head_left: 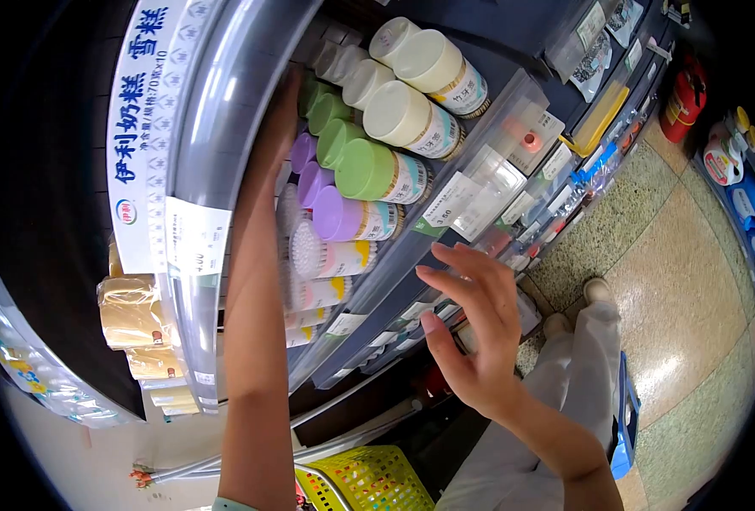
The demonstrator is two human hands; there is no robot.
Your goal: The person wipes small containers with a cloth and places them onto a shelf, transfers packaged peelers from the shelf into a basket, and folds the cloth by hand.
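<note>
My left hand (285,111) reaches deep into the shelf, beside the back of the rows of canisters. Its fingers are hidden, so I cannot tell whether it holds anything. Toothpick canisters stand in rows by lid colour: a cream-lidded canister (394,112), a green-lidded canister (369,170) and a purple-lidded canister (343,215) are at the front. Alongside them is a clear tub of cotton swabs (309,249), with more tubs behind. My right hand (480,332) hovers in front of the shelf edge near a price tag (447,200), fingers apart and holding nothing.
A curved clear shelf front (224,111) runs close along my left arm. Paper packs (135,315) sit at left. A yellow basket (369,477) is below, near my legs (569,375). A red fire extinguisher (682,102) stands on the tiled floor (675,247).
</note>
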